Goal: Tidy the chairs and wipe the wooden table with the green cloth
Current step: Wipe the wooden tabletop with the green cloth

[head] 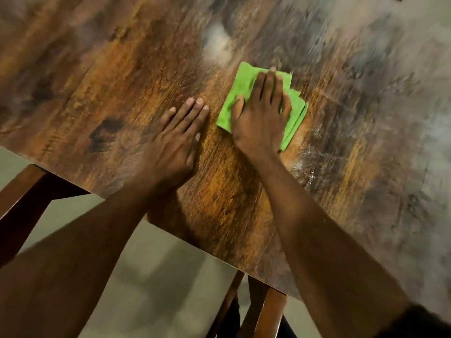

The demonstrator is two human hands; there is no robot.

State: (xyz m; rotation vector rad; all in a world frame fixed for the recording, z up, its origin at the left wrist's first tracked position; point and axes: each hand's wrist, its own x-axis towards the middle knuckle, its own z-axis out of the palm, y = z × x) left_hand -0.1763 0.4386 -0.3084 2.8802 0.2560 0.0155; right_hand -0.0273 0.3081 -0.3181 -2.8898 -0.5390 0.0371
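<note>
Green cloth (pixel 246 91): folded in layers, flat on the wooden tabletop (pixel 97 69) toward its near edge, pinned under right hand (pixel 262 118). Right fingers (pixel 268 86): straight, spread, pressing down on the cloth, nothing clasped; thumb lying along the cloth's left border. Left hand (pixel 178 135): palm down on bare wood just beside the cloth, fingers extended together, holding nothing, apparently bracing. Pale smeared haze and whitish scuffs (pixel 310 162): across the right portion of the surface, one cloudy patch beyond the cloth; probably still unwiped, though possibly only glare. Chair parts (pixel 268 313): brown wooden rails below the near edge, a second brown frame (pixel 26 196) at lower left; whether tucked in cannot be told. Risks, as judgement: loose folded layers at the cloth's lower right fanning out and bunching under a flat, ungripped press, leaving streaks; cloth sliding off the near edge on a pull toward the body; bracing hand leaving fresh prints on wiped wood; far hazy zone skipped through short reach.
</note>
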